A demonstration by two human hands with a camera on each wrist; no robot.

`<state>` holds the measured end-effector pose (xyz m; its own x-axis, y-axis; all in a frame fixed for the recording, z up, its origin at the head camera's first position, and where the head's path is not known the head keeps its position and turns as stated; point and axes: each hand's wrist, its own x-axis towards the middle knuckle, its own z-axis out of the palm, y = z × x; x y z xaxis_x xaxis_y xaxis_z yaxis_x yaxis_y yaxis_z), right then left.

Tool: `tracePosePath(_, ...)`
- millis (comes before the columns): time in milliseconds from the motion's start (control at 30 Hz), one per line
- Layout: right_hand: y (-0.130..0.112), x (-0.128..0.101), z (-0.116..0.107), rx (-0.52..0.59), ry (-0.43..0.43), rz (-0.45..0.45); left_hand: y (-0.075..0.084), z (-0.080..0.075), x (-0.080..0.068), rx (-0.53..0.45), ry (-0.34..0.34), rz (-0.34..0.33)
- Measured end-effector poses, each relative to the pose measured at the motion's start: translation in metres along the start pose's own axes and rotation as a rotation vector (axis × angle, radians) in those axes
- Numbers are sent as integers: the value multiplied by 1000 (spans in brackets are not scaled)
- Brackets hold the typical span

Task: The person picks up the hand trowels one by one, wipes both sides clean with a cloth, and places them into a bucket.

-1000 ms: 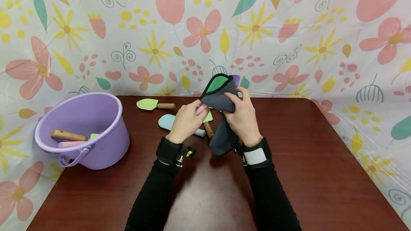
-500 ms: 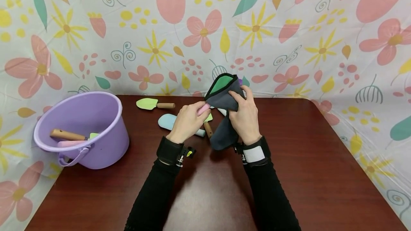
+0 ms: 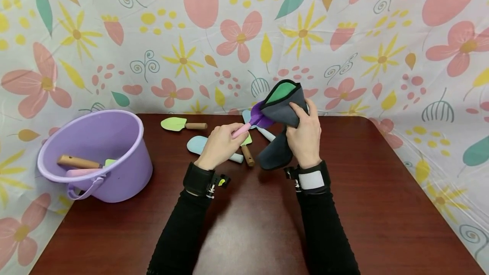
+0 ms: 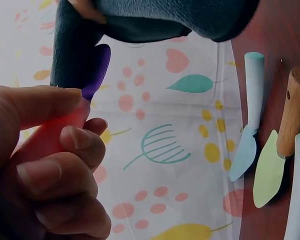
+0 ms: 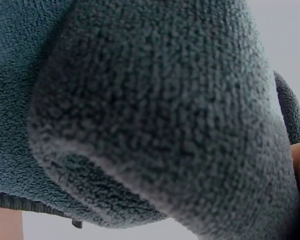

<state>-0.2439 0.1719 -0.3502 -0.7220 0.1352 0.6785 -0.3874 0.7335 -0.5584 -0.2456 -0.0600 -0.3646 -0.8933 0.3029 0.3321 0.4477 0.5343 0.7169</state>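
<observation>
My left hand (image 3: 219, 144) grips the pink handle of a small garden trowel (image 3: 258, 117) with a purple blade. In the left wrist view, thumb and curled fingers wrap the handle, and the purple blade (image 4: 99, 67) stands against the cloth. My right hand (image 3: 306, 134) holds a folded dark grey cloth (image 3: 282, 109) with black edging and a green underside. Part of the cloth covers the blade's right side, while a lower fold hangs beneath the hand. Grey fabric (image 5: 155, 110) fills most of the right wrist view, hiding most of the fingers.
A purple bucket (image 3: 130, 169) with tools inside stands at left. Behind my hands lie a green trowel (image 3: 174, 124), a light blue tool (image 3: 197, 144), a wooden-handled green tool (image 3: 248, 155) and another blue one with a pale handle (image 3: 266, 134). A floral sheet (image 3: 240, 71) hangs behind the table.
The right hand and cloth have shifted right, away from the left hand. More of the trowel's purple blade now shows, where the cloth covered it before. The left hand stays almost in place.
</observation>
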Motion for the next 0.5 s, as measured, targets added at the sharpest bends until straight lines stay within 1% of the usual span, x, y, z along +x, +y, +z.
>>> tracePosePath(233, 7, 3, -9, 9, 18, 47, -3, -4, -1, -35, 1, -27)
tracePosePath(500, -2, 4, -20, 46, 52, 41, -6, -9, -1, -41, 23, -43)
